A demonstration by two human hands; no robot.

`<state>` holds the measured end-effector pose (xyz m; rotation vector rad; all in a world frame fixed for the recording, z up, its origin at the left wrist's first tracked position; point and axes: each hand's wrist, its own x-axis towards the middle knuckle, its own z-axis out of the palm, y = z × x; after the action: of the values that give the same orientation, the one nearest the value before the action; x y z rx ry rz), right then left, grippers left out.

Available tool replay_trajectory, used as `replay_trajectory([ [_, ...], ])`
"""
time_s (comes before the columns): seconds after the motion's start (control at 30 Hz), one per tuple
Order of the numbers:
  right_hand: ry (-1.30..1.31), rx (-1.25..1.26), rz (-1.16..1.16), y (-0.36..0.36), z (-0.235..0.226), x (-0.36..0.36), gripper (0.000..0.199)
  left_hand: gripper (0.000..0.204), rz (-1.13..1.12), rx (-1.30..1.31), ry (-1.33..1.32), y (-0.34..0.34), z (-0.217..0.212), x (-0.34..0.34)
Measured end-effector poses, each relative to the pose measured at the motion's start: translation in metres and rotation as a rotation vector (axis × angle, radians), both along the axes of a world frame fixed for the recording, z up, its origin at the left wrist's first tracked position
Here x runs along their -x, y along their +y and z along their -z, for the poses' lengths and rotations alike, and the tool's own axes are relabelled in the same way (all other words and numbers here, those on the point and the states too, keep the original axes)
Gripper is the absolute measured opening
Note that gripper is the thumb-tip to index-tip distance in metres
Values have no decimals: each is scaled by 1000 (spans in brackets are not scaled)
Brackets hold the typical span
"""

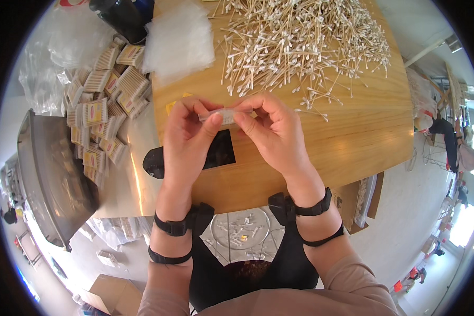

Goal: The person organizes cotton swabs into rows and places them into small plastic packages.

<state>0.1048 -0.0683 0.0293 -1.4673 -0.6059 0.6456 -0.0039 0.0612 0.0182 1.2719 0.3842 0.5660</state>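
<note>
My left hand (pixel 187 138) and my right hand (pixel 271 131) meet above the wooden table (pixel 353 142), both pinching a small clear packet of cotton swabs (pixel 225 115) held level between the fingertips. Each hand grips one end of the packet. Beyond the hands a large loose heap of wooden cotton swabs (pixel 295 42) covers the far part of the table. A black flat object (pixel 218 152) lies on the table just under my left hand.
A pile of filled swab packets (pixel 102 110) lies to the left on a metal surface (pixel 126 195). A stack of clear plastic bags (pixel 179 42) sits at the table's far left. A dark metal tray (pixel 47 179) stands further left. A cardboard box (pixel 110 295) sits on the floor.
</note>
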Motion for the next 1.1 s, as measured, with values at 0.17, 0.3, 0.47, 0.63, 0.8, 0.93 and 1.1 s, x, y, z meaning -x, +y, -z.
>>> replay_trajectory([
  [0.17, 67, -116, 61, 7, 5, 7, 11, 30, 63, 15, 81, -15, -5, -7],
  [0.3, 74, -132, 63, 11, 10, 10, 14, 37, 144, 96, 117, -16, -7, -6],
  [0.47, 102, -141, 52, 13, 8, 11, 12, 41, 99, 75, 163, -15, -6, -6],
  [0.63, 15, -99, 26, 8, 1, 6, 12, 43, 130, 82, 145, -10, -9, -5],
  [0.8, 59, -120, 49, 9, 7, 5, 12, 45, 175, 110, 175, -8, -2, -5],
  [0.93, -121, -37, 91, 5, 3, 0, 14, 36, 158, -17, 113, -8, -4, -3],
  [1.1, -70, 5, 86, -4, -6, -7, 15, 37, 179, -3, 257, -9, -5, -2],
])
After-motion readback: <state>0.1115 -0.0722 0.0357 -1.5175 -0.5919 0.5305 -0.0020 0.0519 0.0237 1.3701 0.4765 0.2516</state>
